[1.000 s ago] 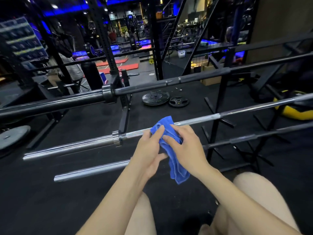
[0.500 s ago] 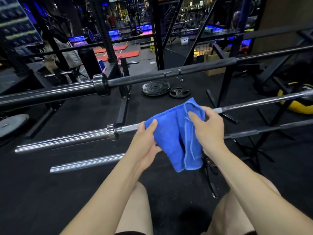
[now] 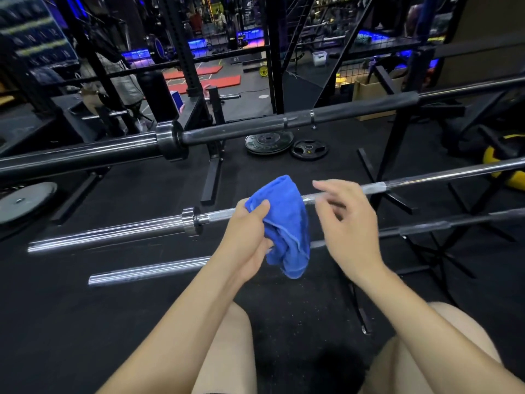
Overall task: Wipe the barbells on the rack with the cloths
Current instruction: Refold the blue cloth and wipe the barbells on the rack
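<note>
The blue cloth hangs in front of the chrome barbell, bunched at the top and drooping below the bar line. The left hand grasps it, thumb pressed onto the upper fold and fingers curled beneath. The right hand is released, fingers spread and slightly blurred, just right of the cloth and holding nothing. The cloth appears soft, light and limp; it will likely fold and slip unless gathered into a pad, so take hold across the bunched top and wrap it around the shaft. The chrome barbell looks rigid, heavy and smooth; it should stay on its supports while wiped. A second chrome bar lies nearer, and a black barbell sits farther and higher on the rack. Weight plates lie on the dark floor beyond.
</note>
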